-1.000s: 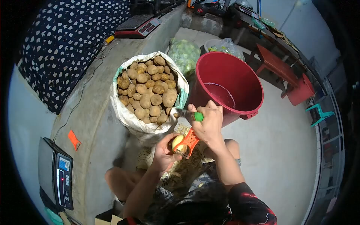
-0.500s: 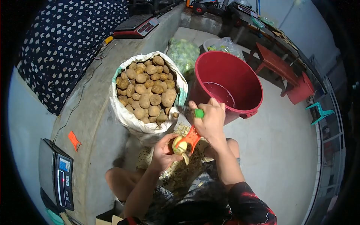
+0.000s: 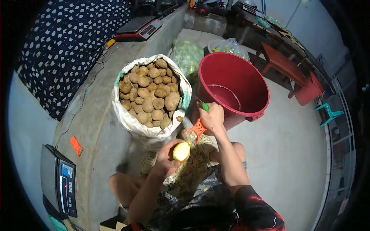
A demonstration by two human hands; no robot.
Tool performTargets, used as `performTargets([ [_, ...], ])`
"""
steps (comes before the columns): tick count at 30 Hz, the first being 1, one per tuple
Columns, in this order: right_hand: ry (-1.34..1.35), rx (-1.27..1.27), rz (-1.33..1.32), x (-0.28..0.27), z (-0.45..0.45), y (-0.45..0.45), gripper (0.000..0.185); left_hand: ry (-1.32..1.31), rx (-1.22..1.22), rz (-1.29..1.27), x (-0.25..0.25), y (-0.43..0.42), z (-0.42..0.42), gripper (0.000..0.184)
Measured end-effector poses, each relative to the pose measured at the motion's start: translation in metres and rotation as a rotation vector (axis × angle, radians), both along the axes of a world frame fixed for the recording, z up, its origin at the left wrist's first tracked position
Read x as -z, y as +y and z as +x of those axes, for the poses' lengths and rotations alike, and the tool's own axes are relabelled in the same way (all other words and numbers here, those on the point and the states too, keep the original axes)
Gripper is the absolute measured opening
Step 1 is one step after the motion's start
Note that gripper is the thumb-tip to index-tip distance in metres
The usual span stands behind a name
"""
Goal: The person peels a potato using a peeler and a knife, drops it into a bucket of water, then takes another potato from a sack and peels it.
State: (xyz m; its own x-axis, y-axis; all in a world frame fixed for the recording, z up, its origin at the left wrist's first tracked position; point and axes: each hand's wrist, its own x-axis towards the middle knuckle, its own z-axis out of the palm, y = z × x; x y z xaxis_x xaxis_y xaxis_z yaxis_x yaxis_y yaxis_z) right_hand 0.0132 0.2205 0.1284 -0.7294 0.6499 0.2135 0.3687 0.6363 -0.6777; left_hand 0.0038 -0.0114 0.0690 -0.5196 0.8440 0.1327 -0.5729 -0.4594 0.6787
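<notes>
My left hand (image 3: 168, 156) is closed around a peeled, pale yellow potato (image 3: 181, 151) above my lap. My right hand (image 3: 212, 117) grips an orange peeler (image 3: 199, 128), its head just above and right of the potato, apart from it. A knife with a green handle (image 3: 205, 106) is also in that hand, sticking out by the thumb side. Something pale and blurred, perhaps peel, is at the peeler's head. Potato peelings (image 3: 189, 169) lie heaped between my legs.
An open white sack (image 3: 148, 131) of unpeeled potatoes stands ahead to the left. Beside it is a large red tub (image 3: 231, 119) with liquid inside. Digital scales (image 3: 65, 184) and another orange peeler (image 3: 76, 146) rest on the left ledge. A bag of green produce (image 3: 187, 57) sits behind.
The peeler has come off the potato and moved up, with my right hand. The potato is turned, showing a bare pale side, and the hanging peel strip is gone from it.
</notes>
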Motion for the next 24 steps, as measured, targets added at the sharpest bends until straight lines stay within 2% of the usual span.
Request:
performTargets([
  [1, -0.124, 0.029, -0.258, -0.002, -0.001, 0.003, 0.035, 0.031, 0.05, 0.021, -0.002, -0.002, -0.004, 0.08],
  [2, -0.124, 0.029, -0.259, 0.0, 0.0, 0.0, 0.035, -0.075, 0.01, 0.037, -0.002, -0.002, 0.004, 0.083],
  [4, 0.047, -0.12, -0.078, -0.014, 0.007, -0.014, 0.04, -0.104, -0.01, 0.028, -0.003, 0.0, 0.004, 0.083],
  [5, 0.041, -0.125, -0.078, -0.022, 0.013, -0.024, 0.04, -0.133, -0.023, 0.008, -0.003, 0.0, 0.005, 0.082],
  [7, 0.114, -0.168, 0.331, -0.044, 0.024, -0.044, 0.044, -0.092, -0.051, -0.021, -0.001, -0.001, 0.006, 0.083],
  [9, 0.089, -0.147, 0.378, -0.044, 0.021, -0.042, 0.043, -0.104, -0.046, -0.013, -0.006, 0.0, 0.009, 0.084],
  [11, 0.072, -0.015, 0.31, -0.008, 0.002, -0.013, 0.041, -0.029, -0.07, -0.018, -0.009, -0.002, 0.008, 0.084],
  [13, -0.023, 0.02, 0.203, -0.011, 0.0, -0.005, 0.038, -0.06, -0.024, -0.017, -0.009, -0.006, 0.004, 0.083],
  [15, -0.092, -0.062, -0.132, -0.017, 0.006, -0.005, 0.037, -0.1, -0.029, 0.004, -0.009, -0.002, 0.004, 0.082],
  [16, 0.057, -0.082, 0.071, -0.019, 0.008, -0.016, 0.04, -0.097, -0.071, -0.011, -0.01, 0.001, 0.005, 0.082],
  [17, 0.053, -0.084, 0.071, -0.023, 0.012, -0.026, 0.04, -0.092, -0.106, -0.034, -0.011, 0.002, 0.006, 0.081],
  [19, 0.043, -0.133, 0.35, -0.05, 0.023, -0.047, 0.041, -0.098, -0.077, -0.035, -0.009, 0.003, 0.007, 0.079],
  [20, 0.043, -0.137, 0.371, -0.054, 0.025, -0.048, 0.043, -0.058, -0.104, -0.045, -0.007, 0.004, 0.007, 0.078],
  [22, 0.057, -0.083, 0.349, -0.026, 0.013, -0.028, 0.043, -0.021, -0.13, -0.051, 0.0, 0.003, 0.009, 0.077],
  [24, 0.035, 0.01, 0.323, -0.009, 0.0, -0.01, 0.044, -0.046, -0.031, -0.016, 0.004, -0.001, 0.002, 0.076],
])
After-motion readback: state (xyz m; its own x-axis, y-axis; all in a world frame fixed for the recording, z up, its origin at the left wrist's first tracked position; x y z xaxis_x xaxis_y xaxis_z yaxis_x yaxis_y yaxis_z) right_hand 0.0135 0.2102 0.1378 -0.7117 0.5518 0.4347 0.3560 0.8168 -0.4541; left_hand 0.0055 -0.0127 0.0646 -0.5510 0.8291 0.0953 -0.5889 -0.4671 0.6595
